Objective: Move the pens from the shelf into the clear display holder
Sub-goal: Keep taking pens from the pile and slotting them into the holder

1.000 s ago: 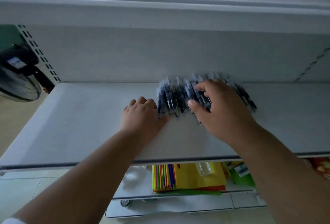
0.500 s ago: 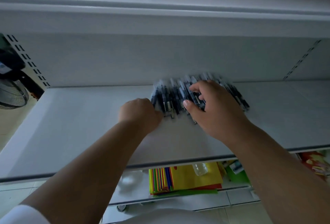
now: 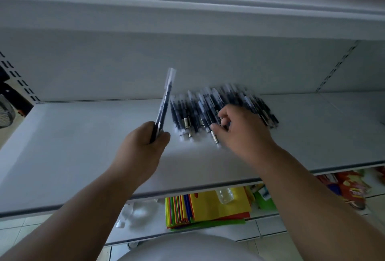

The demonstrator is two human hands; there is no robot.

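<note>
A heap of several dark pens (image 3: 208,108) with clear caps lies on the white shelf (image 3: 73,146), near its back wall. My left hand (image 3: 143,146) grips a pen (image 3: 165,100) by its lower end and holds it tilted upward, left of the heap and off the shelf. My right hand (image 3: 239,129) is on the heap's right part with its fingers curled among the pens; whether it grips one is blurred. No clear display holder is in view.
An upper shelf (image 3: 187,11) overhangs the space. Below the shelf's front edge lie a stack of coloured folders (image 3: 208,208), a small clear bottle (image 3: 224,195) and red packets (image 3: 350,190). A fan (image 3: 6,113) stands at the far left.
My left hand, which rested at the heap's left edge, has closed on a pen and lifted it up and away to the left. My right hand stays on the heap.
</note>
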